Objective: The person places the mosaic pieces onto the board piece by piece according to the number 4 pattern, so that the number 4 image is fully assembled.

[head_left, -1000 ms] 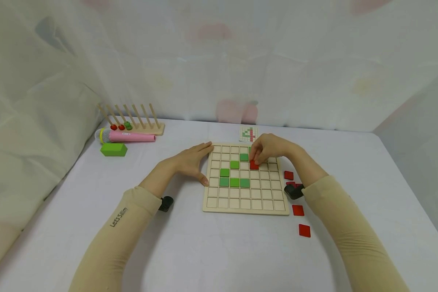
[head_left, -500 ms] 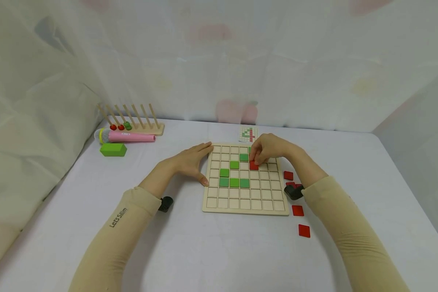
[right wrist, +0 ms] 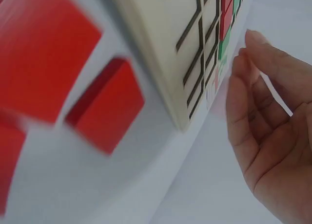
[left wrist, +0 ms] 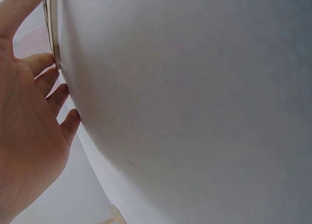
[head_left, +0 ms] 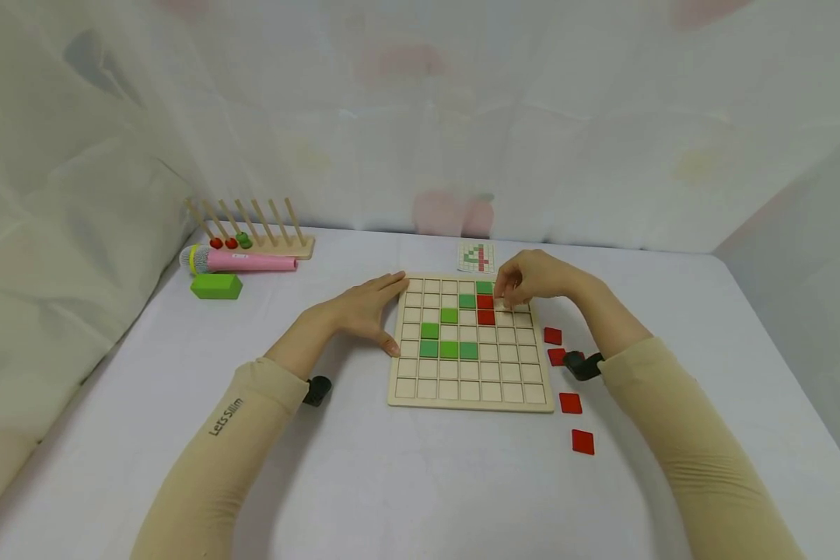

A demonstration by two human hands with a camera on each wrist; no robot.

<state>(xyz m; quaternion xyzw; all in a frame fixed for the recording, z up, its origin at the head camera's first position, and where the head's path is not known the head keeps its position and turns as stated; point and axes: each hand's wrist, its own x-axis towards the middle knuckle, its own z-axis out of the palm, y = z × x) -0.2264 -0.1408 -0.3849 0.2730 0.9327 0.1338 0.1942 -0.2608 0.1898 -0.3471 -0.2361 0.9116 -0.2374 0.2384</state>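
A wooden grid board (head_left: 448,389) lies on the white table. Several green tiles (head_left: 449,316) and two red tiles (head_left: 486,317) sit in its cells, the red pair one below the other near the top. My left hand (head_left: 367,311) steadies the board's left side, fingers and thumb spread along its edge; the left wrist view shows fingertips at the board's edge (left wrist: 52,29). Over the upper right cells, my right hand (head_left: 539,276) hovers with fingers loosely bent. Nothing shows between thumb and fingers of the right hand (right wrist: 278,126) in its wrist view.
Several loose red tiles (head_left: 570,403) lie right of the board, partly below the right wrist. A small pattern card (head_left: 476,257) lies behind the board. At the back left are a peg stand with beads (head_left: 273,247), a pink toy microphone (head_left: 252,263) and a green block (head_left: 216,286).
My right hand has let go of the lower red tile, which stays in its cell, and moved up and right. Both red tiles now show. The left hand has not moved.
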